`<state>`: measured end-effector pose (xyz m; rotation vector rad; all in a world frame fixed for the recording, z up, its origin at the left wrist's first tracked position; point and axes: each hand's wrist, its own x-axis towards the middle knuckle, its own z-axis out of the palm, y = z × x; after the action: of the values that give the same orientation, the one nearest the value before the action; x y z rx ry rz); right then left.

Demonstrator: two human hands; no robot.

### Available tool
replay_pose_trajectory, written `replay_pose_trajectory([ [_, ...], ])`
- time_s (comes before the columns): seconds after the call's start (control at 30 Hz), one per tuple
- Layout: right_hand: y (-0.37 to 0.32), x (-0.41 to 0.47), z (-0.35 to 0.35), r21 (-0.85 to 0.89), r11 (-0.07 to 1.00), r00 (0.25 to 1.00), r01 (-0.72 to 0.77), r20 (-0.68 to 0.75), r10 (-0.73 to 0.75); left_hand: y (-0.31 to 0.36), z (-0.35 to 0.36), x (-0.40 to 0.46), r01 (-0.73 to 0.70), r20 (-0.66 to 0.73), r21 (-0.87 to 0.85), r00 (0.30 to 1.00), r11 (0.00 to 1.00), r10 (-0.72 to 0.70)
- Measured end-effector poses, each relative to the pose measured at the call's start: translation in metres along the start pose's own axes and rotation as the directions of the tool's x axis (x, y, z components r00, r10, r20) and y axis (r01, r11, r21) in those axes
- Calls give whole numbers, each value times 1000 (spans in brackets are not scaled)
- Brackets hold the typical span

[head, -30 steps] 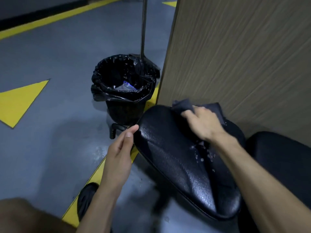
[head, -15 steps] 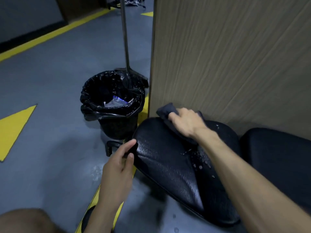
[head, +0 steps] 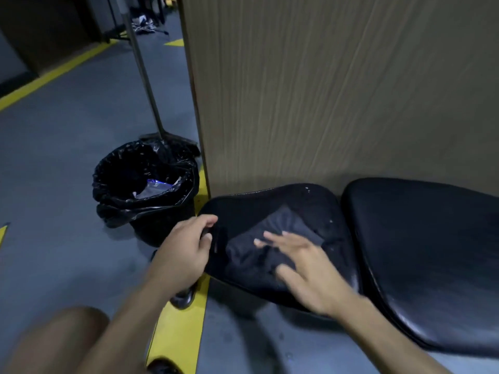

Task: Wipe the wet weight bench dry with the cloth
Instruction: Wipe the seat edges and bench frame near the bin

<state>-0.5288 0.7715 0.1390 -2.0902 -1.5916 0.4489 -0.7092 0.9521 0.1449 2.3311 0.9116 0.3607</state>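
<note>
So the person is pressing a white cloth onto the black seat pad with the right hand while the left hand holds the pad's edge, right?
Not quite: the cloth is dark, nearly the same shade as the black seat pad, not white. The head view shows it. The rest holds: the right hand presses it onto the pad with spread fingers, and the left hand holds the pad's edge.

Right hand [head: 310, 268] spread flat on dark cloth [head: 272, 238] atop black bench pad [head: 310, 209], left hand [head: 183, 252] gripping pad's edge, lined bin [head: 145, 184] just beyond

Glossy leatherette bench pad [head: 297, 203], matt cloth [head: 280, 228]
</note>
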Motion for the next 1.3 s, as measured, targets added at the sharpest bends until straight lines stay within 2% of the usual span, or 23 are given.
replay_pose_trajectory([
  [0.13, -6, -44, 6, 64, 992, 993, -106, -53, 109, 12, -21, 16, -119, 119, 205, 988, 971, 96],
  [0.3, -17, 22, 13, 41, 968, 952, -248, -176, 251, 16, -22, 19, -224, 118, 257, 973, 940, 200],
  [0.4, -27, 16, 18, -8, 984, 967, -179, -185, 174, 10, -15, 10, -223, 89, 208, 974, 952, 208],
  [0.5, -13, -53, 18, -97, 994, 993, -43, -118, 31, 9, -10, 5, -228, 90, 170, 972, 959, 215],
  [0.53, 2, -76, 14, -105, 993, 989, -48, -144, 32, 11, -9, 4, -244, 99, 166, 968, 955, 230],
  [0.57, 18, -93, 8, -82, 990, 972, -113, -215, 93, 14, -7, 5, -262, 106, 165, 963, 951, 247],
  [0.63, 37, -109, -2, 25, 954, 880, -300, -379, 286, 21, -5, 7, -295, 102, 164, 954, 941, 281],
  [0.67, 37, -108, 0, 38, 935, 843, -354, -419, 336, 23, -3, 8, -311, 97, 161, 950, 937, 298],
  [0.7, 31, -105, 8, 9, 932, 842, -361, -426, 330, 27, -2, 9, -326, 93, 155, 944, 932, 315],
  [0.83, -3, -113, 39, -154, 957, 930, -245, -318, 187, 37, 3, 17, -381, 112, 129, 923, 916, 368],
  [0.9, 9, -108, 27, -195, 953, 945, -231, -276, 173, 40, 4, 24, -399, 120, 134, 915, 907, 384],
  [1.1, 69, 14, -21, -192, 883, 886, -429, -282, 369, 40, 10, 42, -365, 130, 144, 929, 920, 348],
  [1.17, 66, 25, -14, -238, 862, 876, -448, -311, 369, 35, 10, 48, -351, 148, 157, 933, 923, 329],
  [1.23, 42, 0, 2, -310, 896, 929, -319, -290, 231, 30, 10, 57, -342, 156, 157, 935, 926, 319],
  [1.3, 23, -32, 12, -323, 932, 977, -163, -187, 106, 25, 9, 65, -331, 157, 154, 939, 931, 307],
])
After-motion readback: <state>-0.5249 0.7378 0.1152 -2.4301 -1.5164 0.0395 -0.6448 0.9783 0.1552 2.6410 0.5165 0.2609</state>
